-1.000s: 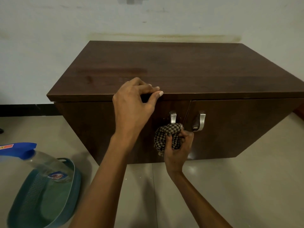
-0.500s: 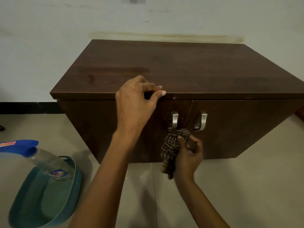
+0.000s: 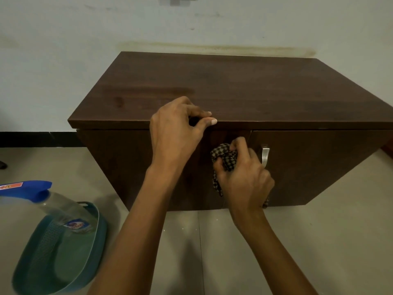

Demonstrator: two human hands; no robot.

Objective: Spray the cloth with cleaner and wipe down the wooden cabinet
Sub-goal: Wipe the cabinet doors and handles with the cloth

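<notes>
One black-and-white checked cloth (image 3: pixel 225 155) is bunched in the right grip (image 3: pixel 244 177), whose fingers curl tightly round it. The grip presses the cloth against the front of the dark brown wooden cabinet (image 3: pixel 234 88), on the left door just beside the seam between the two doors. A tail of the fabric hangs below the fist. On the cabinet's right door I see a curved silver metal handle (image 3: pixel 265 155), just beside the knuckles.

The left grip (image 3: pixel 176 135) sits at the cabinet's front top edge, left of centre. Its fingers are curled on the top panel and its thumb is against the lip, so it pinches that edge.

Left of the cabinet and nearer to me, a teal oval plastic basket (image 3: pixel 70 262) rests on the beige tiled floor (image 3: pixel 297 241). A clear spray bottle with a blue trigger head (image 3: pixel 59 207) stands in it, tilted away from the cabinet.

Behind the cabinet is a pale wall (image 3: pixel 191 24) with a yellowish streak just above the cabinet's back edge. A black skirting strip (image 3: pixel 32 139) runs to the cabinet's left.
</notes>
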